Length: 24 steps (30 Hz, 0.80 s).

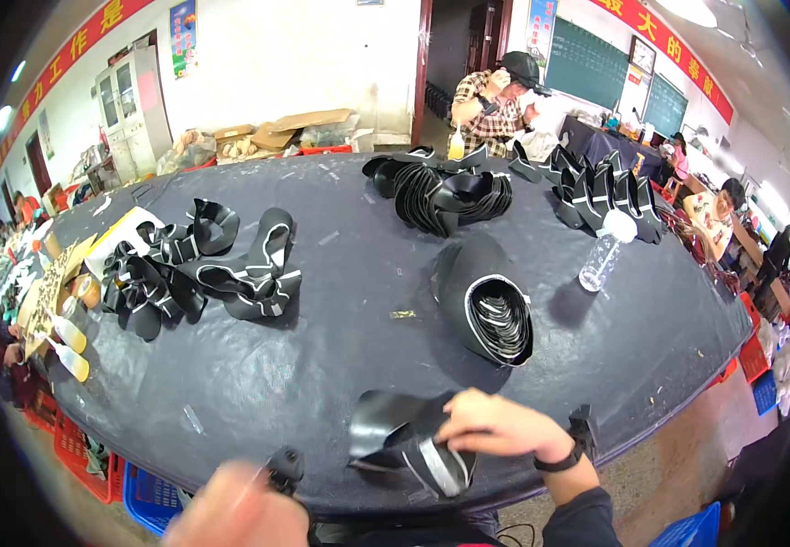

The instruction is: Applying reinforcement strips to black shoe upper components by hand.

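Close to the table's near edge lies a black shoe upper [386,428], a curved glossy piece with a white strip across its near part. My right hand [500,424] reaches over it from the right, fingers bent and gripping its edge by the strip. Left of the piece, my left hand [240,506] is low in the view and smeared by motion, so its fingers cannot be read. Just beyond the upper, a thick nested stack of black uppers [482,296] lies on its side, its open end showing many pale edges.
On the dark table [340,255], loose uppers [254,287] lie left, with more stacks [450,196] at the far side. A clear bottle [606,255] stands right; yellow-filled squeeze bottles [69,360] are at the left edge. A co-worker [495,105] sits across. Crates [85,451] stand below left.
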Tool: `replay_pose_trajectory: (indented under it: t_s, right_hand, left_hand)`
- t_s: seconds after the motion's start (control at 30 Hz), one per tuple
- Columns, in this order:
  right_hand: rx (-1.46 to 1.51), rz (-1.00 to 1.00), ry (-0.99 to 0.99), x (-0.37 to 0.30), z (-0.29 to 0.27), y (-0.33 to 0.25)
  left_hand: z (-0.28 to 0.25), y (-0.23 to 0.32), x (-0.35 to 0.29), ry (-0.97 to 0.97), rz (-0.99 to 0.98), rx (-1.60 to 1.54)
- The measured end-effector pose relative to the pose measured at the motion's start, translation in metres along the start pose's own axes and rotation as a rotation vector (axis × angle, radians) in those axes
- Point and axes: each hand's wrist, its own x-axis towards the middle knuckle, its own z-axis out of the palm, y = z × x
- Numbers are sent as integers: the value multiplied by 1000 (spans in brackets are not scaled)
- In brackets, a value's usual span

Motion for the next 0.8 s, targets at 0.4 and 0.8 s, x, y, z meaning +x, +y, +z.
replay_pose_trajectory:
  t_s: [0.4,0.8]
  right_hand:
    - [-51,66,293,65,-18,1]
    - [62,327,480,65,-16,6]
  left_hand:
    - [-38,-87,-122,-1091,-1852,-100]
    - [-17,-77,-136,179,-1761,-320]
